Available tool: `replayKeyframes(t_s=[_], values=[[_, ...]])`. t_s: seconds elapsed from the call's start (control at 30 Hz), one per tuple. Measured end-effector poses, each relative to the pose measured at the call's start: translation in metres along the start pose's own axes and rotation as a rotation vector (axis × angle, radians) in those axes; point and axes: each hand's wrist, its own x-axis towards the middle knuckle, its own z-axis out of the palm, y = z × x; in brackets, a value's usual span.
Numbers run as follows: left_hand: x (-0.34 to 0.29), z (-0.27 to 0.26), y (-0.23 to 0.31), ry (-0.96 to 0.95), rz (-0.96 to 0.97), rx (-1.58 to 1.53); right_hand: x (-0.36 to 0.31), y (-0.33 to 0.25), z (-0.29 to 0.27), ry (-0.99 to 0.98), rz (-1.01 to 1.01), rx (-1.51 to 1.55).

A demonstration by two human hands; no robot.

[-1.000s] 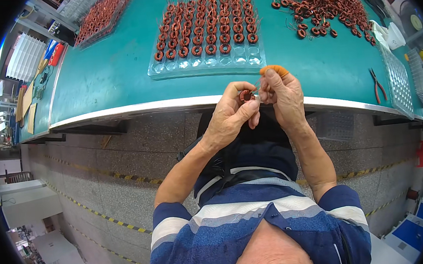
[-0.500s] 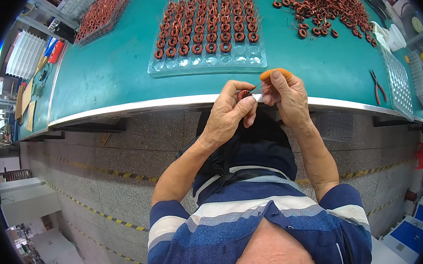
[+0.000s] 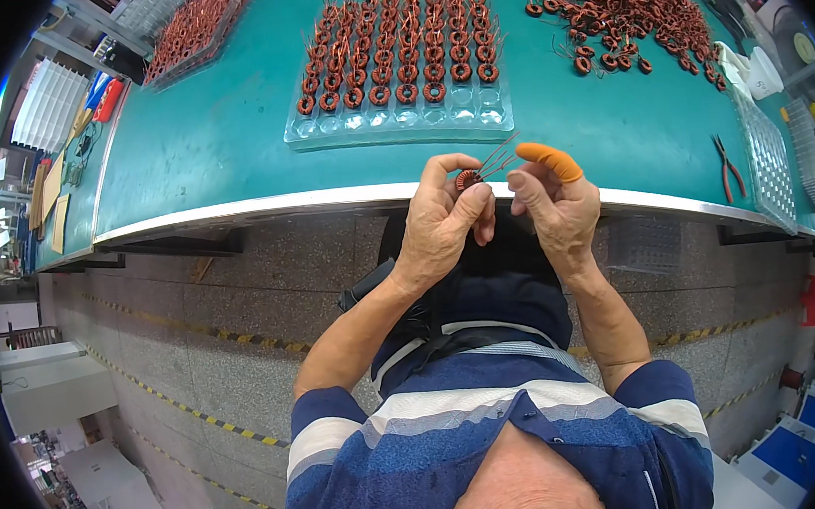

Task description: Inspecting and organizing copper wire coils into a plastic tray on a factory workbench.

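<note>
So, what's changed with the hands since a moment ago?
The right hand has moved toward the body and slightly right, its orange-covered finger spreading from the thumb; it appears to have let go of the wires on the coil. The left hand still grips the coil; the tray and pile look unchanged.

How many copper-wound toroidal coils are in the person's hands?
1: a toroidal coil, pinched in the left hand; none shows in the right hand, though one could be hidden there.
</note>
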Motion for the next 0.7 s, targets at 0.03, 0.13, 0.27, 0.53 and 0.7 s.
replayKeyframes(t_s=[0.03,0.13,0.27,0.53,0.7], values=[[0.0,0.001,-0.001,0.002,0.002,0.002,0.002,0.0,0.002,-0.015,-0.022,-0.029],[-0.003,0.001,-0.003,0.011,-0.003,0.027,0.002,0.0,0.007,-0.027,-0.039,-0.078],[-0.003,0.005,-0.003,0.019,-0.024,-0.05,-0.002,0.001,0.011,0.046,-0.059,-0.145],[-0.006,0.006,-0.008,0.068,0.019,-0.047,-0.002,-0.002,0.013,0.012,0.023,0.038],[-0.001,0.002,-0.01,0.059,0.121,0.191,0.008,-0.013,0.013,-0.025,0.122,0.078]])
